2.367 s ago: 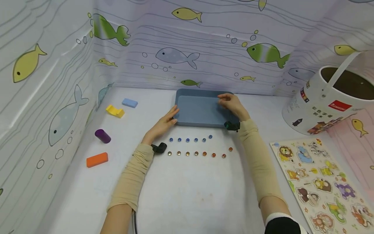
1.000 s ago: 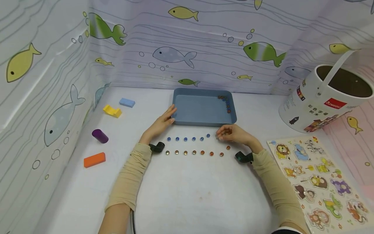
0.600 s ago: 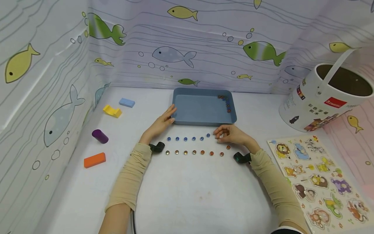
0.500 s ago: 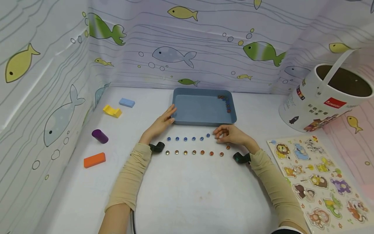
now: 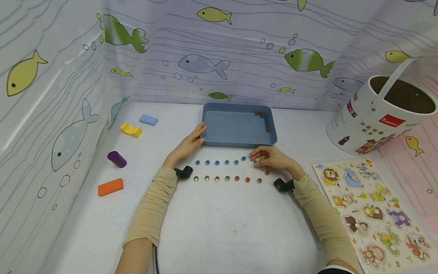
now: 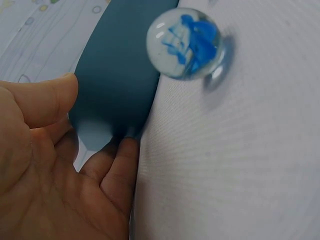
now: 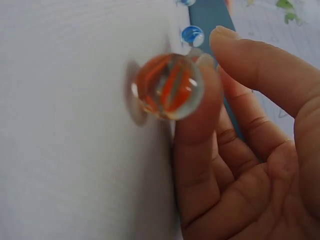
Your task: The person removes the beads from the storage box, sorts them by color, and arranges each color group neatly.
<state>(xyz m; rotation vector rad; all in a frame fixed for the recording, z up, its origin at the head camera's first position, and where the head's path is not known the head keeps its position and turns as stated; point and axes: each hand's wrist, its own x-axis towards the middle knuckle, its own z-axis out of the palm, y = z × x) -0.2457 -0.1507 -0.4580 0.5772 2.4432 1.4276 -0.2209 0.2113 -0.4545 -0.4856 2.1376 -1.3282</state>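
Note:
My left hand (image 5: pixel 186 149) rests with its fingers along the left front corner of a blue-grey tray (image 5: pixel 226 144), touching its wall. Beside the tray's right front corner is my right hand (image 5: pixel 273 158), thumb and forefinger apart. A blue marble (image 5: pixel 255 162) lies at their tips, partly hidden. Left of it runs a row of blue marbles (image 5: pixel 217 163). An orange marble (image 7: pixel 167 87) sits near the right hand, partly covering the fingers in the right wrist view. In the left wrist view, a clear marble with blue swirls (image 6: pixel 185 44) stands close to the tray.
Several brown and blue marbles (image 5: pixel 266 121) line the tray's right side. Nearer me is a row of amber and orange marbles (image 5: pixel 237 178). Blocks, including an orange one (image 5: pixel 111 187), lie left. A white bucket (image 5: pixel 373 114) and an animal puzzle board (image 5: pixel 369 213) stand right.
My right hand has come from inside the tray to the table in front of it. A blue marble now shows at its fingertips. My left hand stays at the tray corner.

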